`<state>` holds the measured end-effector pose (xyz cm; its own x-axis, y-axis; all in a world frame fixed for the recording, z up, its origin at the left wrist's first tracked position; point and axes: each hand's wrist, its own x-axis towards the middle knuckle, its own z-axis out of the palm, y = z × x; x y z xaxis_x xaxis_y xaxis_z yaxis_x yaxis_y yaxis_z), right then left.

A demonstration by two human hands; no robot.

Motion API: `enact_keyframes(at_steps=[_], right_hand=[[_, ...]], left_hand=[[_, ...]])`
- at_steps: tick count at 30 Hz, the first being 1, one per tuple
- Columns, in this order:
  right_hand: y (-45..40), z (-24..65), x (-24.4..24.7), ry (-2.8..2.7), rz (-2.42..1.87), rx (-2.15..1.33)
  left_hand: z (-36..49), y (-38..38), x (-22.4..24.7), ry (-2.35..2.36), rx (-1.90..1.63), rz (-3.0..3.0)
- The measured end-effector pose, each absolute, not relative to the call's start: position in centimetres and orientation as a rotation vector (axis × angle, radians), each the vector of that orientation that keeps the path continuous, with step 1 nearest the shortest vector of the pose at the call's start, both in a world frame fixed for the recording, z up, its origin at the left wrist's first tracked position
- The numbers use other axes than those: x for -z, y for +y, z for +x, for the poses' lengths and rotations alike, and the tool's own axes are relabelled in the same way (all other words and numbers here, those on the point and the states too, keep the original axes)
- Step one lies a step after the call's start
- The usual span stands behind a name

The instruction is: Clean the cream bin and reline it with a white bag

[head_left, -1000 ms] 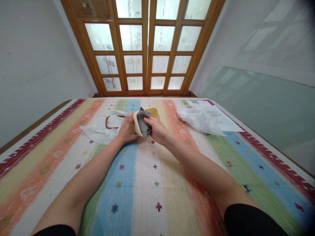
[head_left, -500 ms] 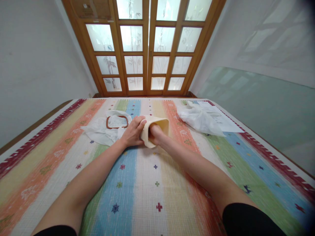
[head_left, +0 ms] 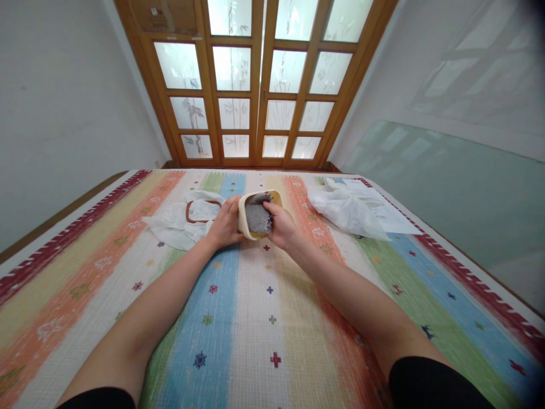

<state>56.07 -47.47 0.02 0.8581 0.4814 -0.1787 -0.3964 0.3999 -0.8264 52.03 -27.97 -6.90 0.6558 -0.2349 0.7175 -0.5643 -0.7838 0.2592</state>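
A cream container (head_left: 242, 218) with a rounded square opening is tilted toward me over the middle of the table. My left hand (head_left: 227, 223) grips its left side, fingers wrapped round the wall. At the mouth, my right hand (head_left: 281, 224) pinches a fuzzy grey cloth (head_left: 258, 217) between thumb and fingers. The cloth lies partly inside the container, its upper part folded over. Left of my left hand, a brown rounded square frame (head_left: 188, 212) rests on a crumpled white plastic bag (head_left: 170, 227).
A white plastic bag (head_left: 340, 207) sits at the back right, partly over white paper sheets (head_left: 395, 218). The striped tablecloth (head_left: 251, 341) covers the table. A glass panel (head_left: 447, 193) leans along the right wall, and wooden doors (head_left: 258, 113) stand beyond the far edge.
My right hand was deep inside the container; now it is at the mouth, with the grey cloth showing. The container has tipped further toward me and shifted slightly left and up.
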Motion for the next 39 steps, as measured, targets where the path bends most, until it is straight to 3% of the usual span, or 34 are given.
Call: enact_keyframes(at_steps=[6,14,21,28,39], right_hand=[[-49.1,56.7,-2.4,-0.313,-1.172,-0.399],[-53.7,57.4,-5.4,-0.727,-1.535,0.264],[-52.4,59.4,-2.8,-1.454,-2.020,0.200],[-51.8,59.0,-1.7,-1.543,-2.219,0.222],[-49.5,61.5,3.3,-1.263,-2.049,-0.001]], left_hand=[[52.2,-27.6,6.1,-0.536,-0.928,2.305],[52.6,-24.9,4.8,-0.537,-0.823,2.327],[52.1,-25.1,4.1,-0.558,-0.869,2.344],[51.7,-25.5,3.2,-0.661,-0.818,2.432],[51.2,-28.6,2.7,-0.858,-0.808,2.544]])
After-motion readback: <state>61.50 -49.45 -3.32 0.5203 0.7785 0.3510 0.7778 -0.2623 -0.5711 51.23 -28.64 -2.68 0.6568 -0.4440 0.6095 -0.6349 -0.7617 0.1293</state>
